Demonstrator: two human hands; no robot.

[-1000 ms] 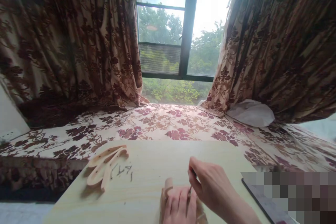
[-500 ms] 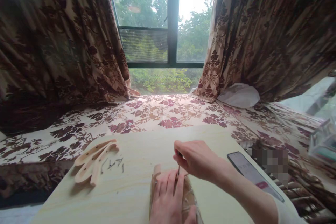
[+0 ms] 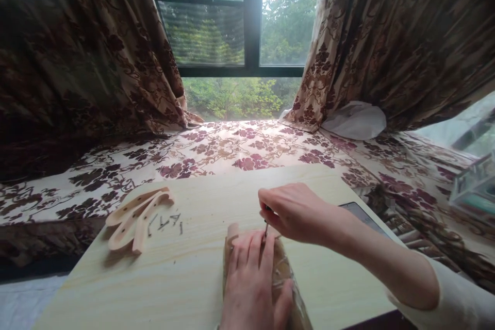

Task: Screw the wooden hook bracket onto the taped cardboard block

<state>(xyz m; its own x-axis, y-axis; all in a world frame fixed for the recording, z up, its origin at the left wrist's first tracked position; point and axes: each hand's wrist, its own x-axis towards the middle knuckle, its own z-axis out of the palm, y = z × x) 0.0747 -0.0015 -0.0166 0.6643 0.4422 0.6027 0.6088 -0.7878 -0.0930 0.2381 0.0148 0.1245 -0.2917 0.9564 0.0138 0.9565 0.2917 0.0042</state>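
My left hand (image 3: 251, 278) lies flat with its fingers stretched forward, pressing on a brown package wrapped in clear tape (image 3: 292, 278) and on a pale curved wooden piece (image 3: 232, 232) at its far end. My right hand (image 3: 292, 211) is closed around what looks like a small screwdriver (image 3: 266, 228). Its thin shaft points down at the wooden piece, beside my left fingertips; the handle is mostly hidden in my fist, and I cannot see the tip. To the left, several curved wooden pieces with dark holes (image 3: 139, 224) lie together, next to several small dark screws (image 3: 164, 223).
A pale wood-grain table (image 3: 185, 283) bears all this. A phone (image 3: 363, 216) lies at its right edge, partly behind my right forearm. Beyond are a flowered cloth ledge (image 3: 247, 147), curtains (image 3: 320, 72), a white bag (image 3: 356, 119) and a clear box (image 3: 475, 185).
The view has tilted down and shifted slightly. My right forearm now covers more of the phone. Both hands stay at the wooden piece, with the screwdriver still in my right hand.
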